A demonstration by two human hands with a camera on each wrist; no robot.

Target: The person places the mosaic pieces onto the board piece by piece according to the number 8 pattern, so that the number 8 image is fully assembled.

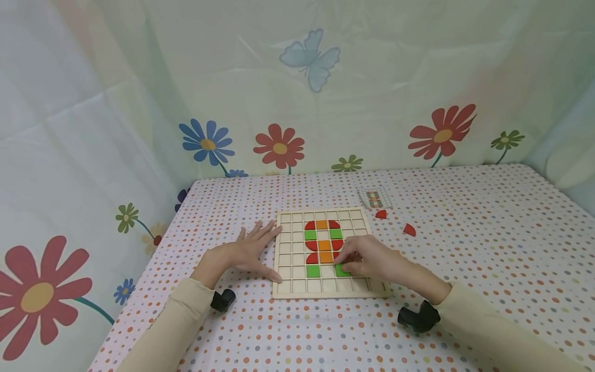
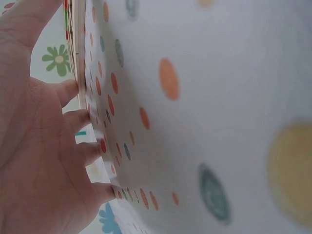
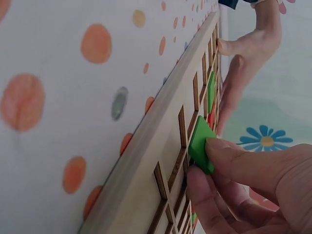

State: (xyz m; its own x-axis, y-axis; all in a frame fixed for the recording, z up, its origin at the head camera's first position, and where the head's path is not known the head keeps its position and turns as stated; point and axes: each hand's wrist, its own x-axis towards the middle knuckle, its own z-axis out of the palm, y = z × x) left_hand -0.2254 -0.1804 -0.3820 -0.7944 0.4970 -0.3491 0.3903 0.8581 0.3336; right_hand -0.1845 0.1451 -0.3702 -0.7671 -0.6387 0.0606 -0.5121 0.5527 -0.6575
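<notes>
A wooden grid board (image 1: 325,295) lies on the table, with red rounded tiles (image 1: 310,246), orange square tiles (image 1: 322,225) and green square tiles (image 1: 313,271) in its cells. My right hand (image 1: 372,257) is over the board's lower right part. Between thumb and fingers it pinches a green square tile (image 3: 200,141), tilted against the grid in the right wrist view. My left hand (image 1: 246,253) is spread at the board's left edge, thumb and fingertips touching the frame. In the left wrist view the left palm (image 2: 48,146) shows beside the board's edge.
Two loose red quarter-round pieces (image 1: 409,230) lie right of the board, one close to a paper card (image 1: 374,198) with a coloured grid pattern. A dotted cloth (image 1: 488,232) covers the table. A flowered curtain (image 1: 353,113) hangs behind it.
</notes>
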